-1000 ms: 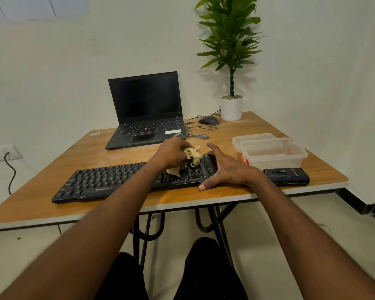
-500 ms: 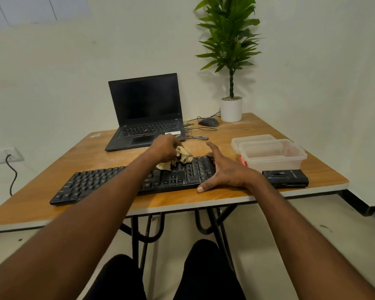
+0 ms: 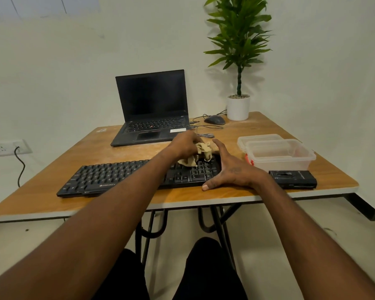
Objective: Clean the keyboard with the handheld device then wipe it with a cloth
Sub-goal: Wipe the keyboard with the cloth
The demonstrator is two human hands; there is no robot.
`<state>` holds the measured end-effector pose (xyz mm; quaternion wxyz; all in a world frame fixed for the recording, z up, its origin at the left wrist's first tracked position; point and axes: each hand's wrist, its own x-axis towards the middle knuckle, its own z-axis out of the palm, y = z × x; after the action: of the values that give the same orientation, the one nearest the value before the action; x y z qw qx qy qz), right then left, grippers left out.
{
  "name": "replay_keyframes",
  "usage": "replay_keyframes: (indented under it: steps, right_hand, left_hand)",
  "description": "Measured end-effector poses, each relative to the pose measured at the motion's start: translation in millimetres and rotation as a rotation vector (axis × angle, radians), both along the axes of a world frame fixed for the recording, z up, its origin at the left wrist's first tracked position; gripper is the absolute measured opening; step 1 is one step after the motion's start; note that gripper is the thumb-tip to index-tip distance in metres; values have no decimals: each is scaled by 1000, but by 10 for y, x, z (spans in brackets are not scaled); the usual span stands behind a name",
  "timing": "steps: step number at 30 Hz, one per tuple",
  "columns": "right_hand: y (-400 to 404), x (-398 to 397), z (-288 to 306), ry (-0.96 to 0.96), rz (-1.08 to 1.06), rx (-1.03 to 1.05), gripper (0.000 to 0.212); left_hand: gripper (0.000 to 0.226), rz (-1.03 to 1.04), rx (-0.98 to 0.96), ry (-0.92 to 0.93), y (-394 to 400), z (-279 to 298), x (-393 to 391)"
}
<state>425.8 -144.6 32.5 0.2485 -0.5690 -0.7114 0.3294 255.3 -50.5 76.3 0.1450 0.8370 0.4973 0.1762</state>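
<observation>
- The table [image 3: 121, 152] is brown wood, and it carries everything under both hands.
- The keyboard [image 3: 117, 176] is long, black and flat. It lies near the front edge of the table, under the hands, so it is easy to reach.
- The right hand [image 3: 230, 169] is spread, with straight fingers. It rests on the right end of the keyboard, probably to stop it sliding.
- The left hand [image 3: 184, 144] is just left of the right hand. Its fingers are curled round the cloth and grip it, likely to rub the keys.
- The cloth [image 3: 195, 154] is tan and scrunched up. It sits between the two hands and touches the keys at the right end.
- The handheld device [image 3: 292, 179] is a small black box. It lies just right of the right hand, and no hand touches it, so its part looks done.
</observation>
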Motion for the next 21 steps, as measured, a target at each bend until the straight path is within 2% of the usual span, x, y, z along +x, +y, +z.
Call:
replay_keyframes:
  steps: [6, 9, 16, 21]
  right_hand:
    - [-32, 13, 19, 33, -2, -26, 145]
    - [-26, 11, 15, 30, -6, -29, 145]
    - [-49, 10, 29, 37, -18, -36, 142]
    - [-49, -12, 30, 11, -2, -23, 142]
  left_hand:
    - [28, 78, 24, 121, 56, 7, -393]
    - [28, 68, 24, 78, 7, -8, -372]
    - [28, -128, -30, -12, -270, -21, 126]
    - [28, -156, -93, -19, -371, -11, -59]
